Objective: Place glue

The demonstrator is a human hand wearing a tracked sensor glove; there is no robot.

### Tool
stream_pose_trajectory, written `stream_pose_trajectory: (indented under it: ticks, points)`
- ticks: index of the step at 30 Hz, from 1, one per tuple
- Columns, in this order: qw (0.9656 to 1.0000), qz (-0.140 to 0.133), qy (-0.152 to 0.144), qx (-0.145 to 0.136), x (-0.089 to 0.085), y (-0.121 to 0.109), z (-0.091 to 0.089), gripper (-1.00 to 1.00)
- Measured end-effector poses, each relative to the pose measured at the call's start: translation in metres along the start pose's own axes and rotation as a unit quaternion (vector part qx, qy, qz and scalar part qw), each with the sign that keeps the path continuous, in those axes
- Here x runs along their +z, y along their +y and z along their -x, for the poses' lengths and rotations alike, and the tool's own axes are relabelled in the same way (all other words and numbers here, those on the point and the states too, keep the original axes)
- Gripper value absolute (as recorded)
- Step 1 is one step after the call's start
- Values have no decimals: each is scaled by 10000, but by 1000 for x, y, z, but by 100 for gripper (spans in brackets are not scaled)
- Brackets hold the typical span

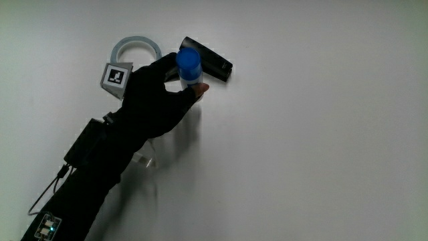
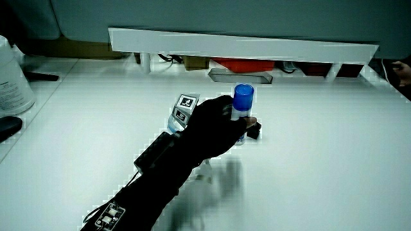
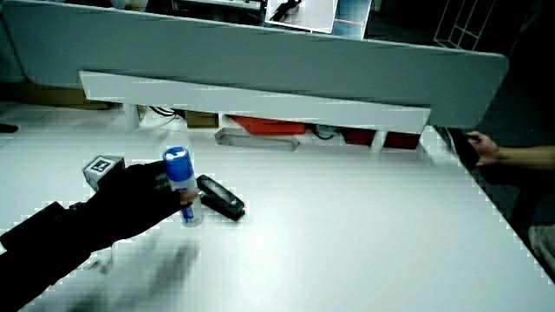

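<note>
Black-gloved, the hand (image 1: 160,84) grips the blue-capped glue stick (image 1: 189,67) upright, just beside a black stapler (image 1: 209,59) on the desk (image 1: 321,147). In both side views the glue stick (image 2: 242,102) (image 3: 180,182) stands upright beside the stapler (image 3: 221,198).

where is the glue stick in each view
Main view: glue stick, upright in the hand, beside the black stapler.
Side view: glue stick in the hand, stapler mostly hidden.
Side view: glue stick beside the stapler.
Shared landmark: the stapler.
</note>
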Motion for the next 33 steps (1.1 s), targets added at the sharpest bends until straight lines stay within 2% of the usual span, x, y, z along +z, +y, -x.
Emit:
stream_pose_trajectory:
  ticks: [3, 7, 8, 12, 13, 14, 18, 20, 21, 24, 26, 27, 29, 33]
  points:
    - [9996, -139, 121, 201, 3, 2, 11, 0]
    - [9993, -241, 58, 273, 5, 4, 24, 0]
    - [9989, -262, 79, 375, 5, 4, 26, 0]
    - [9986, -217, 102, 474, 4, 4, 32, 0]
    - [9980, -223, 170, 573, 3, 3, 33, 0]
    - [9983, -198, 87, 541, 3, 4, 34, 0]
    - [9979, -237, 128, 590, 3, 4, 39, 0]
    - [9985, -234, 96, 483, 2, 4, 38, 0]
    - [9979, -244, 166, 569, 2, 3, 38, 0]
    - [9982, -222, 229, 514, 0, 3, 40, -15]
    - [9980, -231, 155, 573, 0, 3, 40, -25]
    - [9983, -242, 109, 513, 0, 3, 41, -30]
    - [9974, -224, 201, 655, -1, 2, 40, -40]
    - [9977, -222, 57, 640, -1, 2, 42, -60]
